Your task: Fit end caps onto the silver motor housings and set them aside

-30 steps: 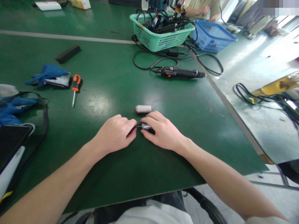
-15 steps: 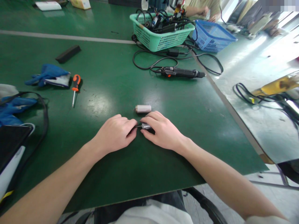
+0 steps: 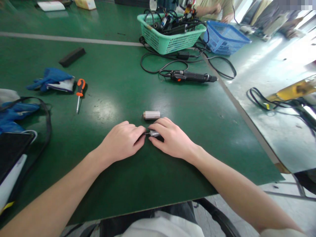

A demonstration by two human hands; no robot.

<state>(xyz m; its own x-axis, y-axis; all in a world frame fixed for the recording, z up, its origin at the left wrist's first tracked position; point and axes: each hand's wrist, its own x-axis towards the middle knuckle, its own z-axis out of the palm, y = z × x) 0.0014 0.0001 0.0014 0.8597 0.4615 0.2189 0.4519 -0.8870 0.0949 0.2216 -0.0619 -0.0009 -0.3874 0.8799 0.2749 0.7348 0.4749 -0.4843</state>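
My right hand (image 3: 171, 138) is closed round a small silver cylindrical part (image 3: 154, 133), which lies between thumb and fingers close to the table. From its left end a thin dark piece (image 3: 147, 133) reaches to my left hand (image 3: 125, 138). The left fingers are pinched together on that thin piece; most of it is hidden in the grip, so its kind cannot be made out. Just beyond my fingertips, a ribbed silver cylinder (image 3: 151, 115) lies on its side on the green table (image 3: 118, 187), touched by neither hand.
An orange-and-black screwdriver (image 3: 80, 95), blue gloves (image 3: 53, 80) and a black block (image 3: 72, 57) lie to the left. Farther back are a corded electric screwdriver (image 3: 192, 77), a green basket (image 3: 170, 42) of cables and a blue basket (image 3: 224, 39). A co-worker's hands (image 3: 222, 14) show behind.
My left hand has shifted very slightly right, towards the silver part. The right hand stays in place, and the ribbed cylinder lies where it was.
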